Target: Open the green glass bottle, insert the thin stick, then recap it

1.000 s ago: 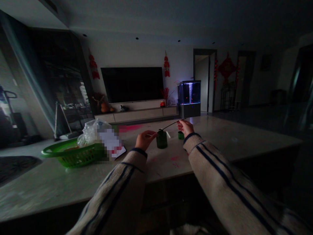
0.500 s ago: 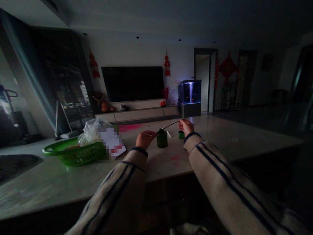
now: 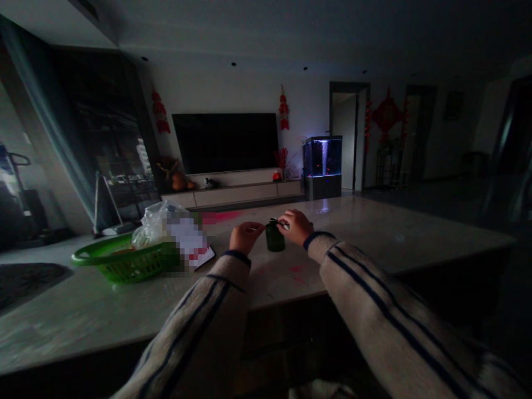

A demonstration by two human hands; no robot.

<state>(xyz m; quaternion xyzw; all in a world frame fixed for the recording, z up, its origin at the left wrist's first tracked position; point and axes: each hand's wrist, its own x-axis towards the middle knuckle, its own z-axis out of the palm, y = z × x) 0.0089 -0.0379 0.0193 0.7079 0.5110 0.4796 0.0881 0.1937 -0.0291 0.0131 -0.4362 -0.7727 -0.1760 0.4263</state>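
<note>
A small dark green bottle (image 3: 275,238) stands upright on the pale tabletop between my hands. My left hand (image 3: 245,237) is at the left of its neck, thumb and fingertips pinched together on what looks like the end of a thin dark cord. At the right side of the neck my right hand (image 3: 296,226) is also closed, fingertips against the bottle's top. The cord is barely visible now, and my fingers hide where it runs. A small green cup-like piece behind my right hand is hidden.
To the left sits a green plastic basket (image 3: 128,260) with a clear plastic bag (image 3: 155,221) in it. A blurred white packet (image 3: 189,241) leans by the basket. Pink stains mark the table (image 3: 366,244). A lit fish tank (image 3: 323,158) and television (image 3: 226,143) are beyond.
My right hand has moved left and slightly down to the bottle neck, from holding the dark cord stretched out to the upper right. My left hand has barely moved.
</note>
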